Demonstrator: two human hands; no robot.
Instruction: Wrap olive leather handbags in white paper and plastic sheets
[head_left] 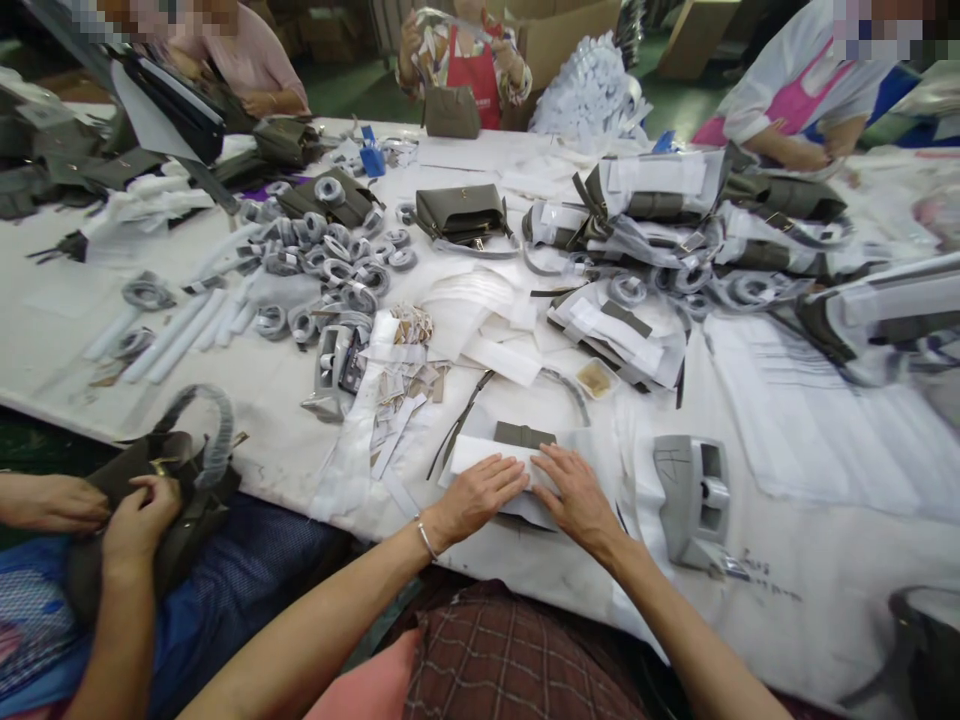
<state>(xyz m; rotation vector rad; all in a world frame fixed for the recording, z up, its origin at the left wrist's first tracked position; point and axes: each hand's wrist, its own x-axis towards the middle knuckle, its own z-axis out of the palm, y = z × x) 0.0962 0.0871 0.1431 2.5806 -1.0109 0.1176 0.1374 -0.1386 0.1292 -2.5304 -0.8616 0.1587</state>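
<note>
Both my hands lie flat on a small olive-grey leather piece [523,435] wrapped in white paper [480,452] at the near table edge. My left hand [480,495] presses the paper's left part with its fingers stretched out. Touching it on the right, my right hand [577,495] lies with fingers spread over the paper. A thin dark strap [459,425] trails off to the left of the piece.
A grey tape dispenser [694,500] stands right of my hands, another [330,375] to the left. Rolled wrapped straps [330,265], olive handbags [459,212] and paper sheets cover the white table [825,590]. A neighbour's hands [142,510] hold a bag at left; several people work across.
</note>
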